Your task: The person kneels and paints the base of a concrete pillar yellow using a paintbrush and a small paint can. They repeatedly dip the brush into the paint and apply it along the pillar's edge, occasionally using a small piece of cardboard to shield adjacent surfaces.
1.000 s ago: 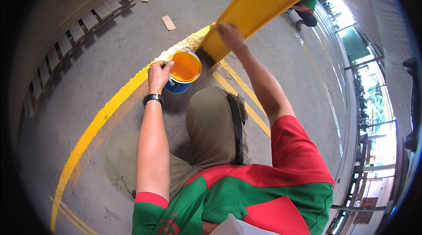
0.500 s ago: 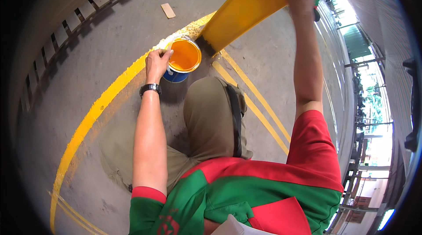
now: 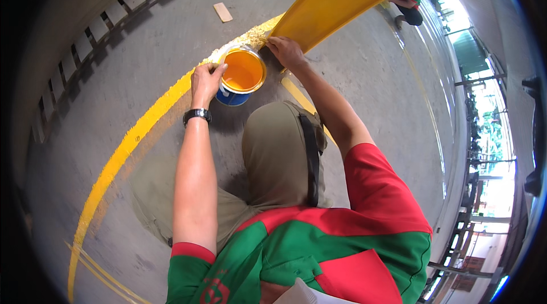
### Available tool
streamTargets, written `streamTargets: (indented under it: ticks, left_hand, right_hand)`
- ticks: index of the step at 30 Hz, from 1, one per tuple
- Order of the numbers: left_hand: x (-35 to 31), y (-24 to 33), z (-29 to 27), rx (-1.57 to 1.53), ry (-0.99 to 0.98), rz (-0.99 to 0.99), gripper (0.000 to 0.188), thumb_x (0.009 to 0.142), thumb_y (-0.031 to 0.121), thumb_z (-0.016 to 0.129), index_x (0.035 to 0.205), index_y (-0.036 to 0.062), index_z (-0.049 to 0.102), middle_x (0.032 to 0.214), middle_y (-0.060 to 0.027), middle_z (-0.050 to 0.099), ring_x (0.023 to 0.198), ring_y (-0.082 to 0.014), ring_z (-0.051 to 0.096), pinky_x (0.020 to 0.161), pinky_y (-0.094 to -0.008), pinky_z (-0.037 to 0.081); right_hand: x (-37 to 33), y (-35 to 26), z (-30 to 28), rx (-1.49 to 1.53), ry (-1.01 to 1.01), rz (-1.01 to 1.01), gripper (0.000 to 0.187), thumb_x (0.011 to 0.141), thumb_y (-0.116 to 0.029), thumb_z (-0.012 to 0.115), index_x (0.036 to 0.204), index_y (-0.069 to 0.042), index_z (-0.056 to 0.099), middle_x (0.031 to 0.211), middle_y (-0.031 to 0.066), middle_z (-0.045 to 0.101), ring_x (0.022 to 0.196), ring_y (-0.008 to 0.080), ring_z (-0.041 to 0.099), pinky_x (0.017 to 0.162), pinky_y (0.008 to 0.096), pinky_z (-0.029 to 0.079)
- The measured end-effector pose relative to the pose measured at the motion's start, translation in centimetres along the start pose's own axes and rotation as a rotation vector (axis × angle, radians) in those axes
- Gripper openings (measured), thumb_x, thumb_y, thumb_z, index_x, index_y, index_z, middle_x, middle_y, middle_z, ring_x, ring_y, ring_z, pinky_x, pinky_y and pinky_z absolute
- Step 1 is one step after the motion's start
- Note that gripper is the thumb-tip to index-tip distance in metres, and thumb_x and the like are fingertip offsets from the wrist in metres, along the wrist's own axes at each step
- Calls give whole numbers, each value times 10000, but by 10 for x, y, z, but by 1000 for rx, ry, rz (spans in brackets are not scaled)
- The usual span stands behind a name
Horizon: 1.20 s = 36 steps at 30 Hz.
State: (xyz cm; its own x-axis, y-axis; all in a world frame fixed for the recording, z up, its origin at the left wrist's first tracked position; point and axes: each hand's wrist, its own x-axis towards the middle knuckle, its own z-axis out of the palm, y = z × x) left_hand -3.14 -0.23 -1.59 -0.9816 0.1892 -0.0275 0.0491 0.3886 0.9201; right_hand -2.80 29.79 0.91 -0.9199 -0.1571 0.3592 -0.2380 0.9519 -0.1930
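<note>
The open, round blue metal can (image 3: 232,98) of orange paint (image 3: 244,72) sits on the grey concrete floor (image 3: 376,93), just beside the foot of the yellow, flat-faced column (image 3: 336,5).

Left hand (image 3: 205,85): pinched on the rim; one-sided pull could tip the can and spill paint.

Right hand (image 3: 287,52): fingers curled at the column; grip contents cannot be determined. A low swing could strike the can.

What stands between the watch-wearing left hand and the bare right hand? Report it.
An open, round blue metal can of orange paint, in the head view.
</note>
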Motion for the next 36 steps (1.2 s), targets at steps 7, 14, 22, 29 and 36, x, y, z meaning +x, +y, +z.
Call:
streamTargets:
  ticks: [7,14,22,29,36]
  left_hand:
    - [6,-8,2,14,-17,25,442,904,390,752,904,-52,742,787,-239,723,734,-328,726,717,-417,536]
    - [8,-5,8,-36,-81,31,306,947,256,729,836,-29,743,742,-64,721,688,-113,628,670,-299,498]
    - [7,-8,19,-162,-142,-13,342,951,268,725,849,-58,746,723,-73,724,660,-129,649,653,-297,509]
    - [8,4,18,-157,-189,-13,336,966,275,705,826,-29,740,754,-60,733,690,-115,654,672,-292,512]
    - [-5,20,17,-5,-287,8,388,984,324,672,891,-48,734,808,-73,741,773,-123,677,733,-306,542]
  right_hand:
    - [50,-17,-141,-275,547,-80,165,961,-222,684,1088,-126,639,850,93,676,836,315,676,689,460,556]
    - [96,-59,-391,-645,994,-298,213,928,-124,714,1132,-61,711,879,94,690,804,275,684,683,381,570]
    - [120,-51,-428,-845,947,-489,427,815,-68,694,1240,-82,659,939,80,626,875,247,655,699,363,566]
    - [73,-43,-290,-826,516,-467,368,852,-156,637,1199,-39,597,915,63,610,880,232,663,745,364,568]
    - [-30,-43,-175,172,409,-43,183,938,-146,717,1089,-43,722,985,119,724,888,313,701,771,387,576]
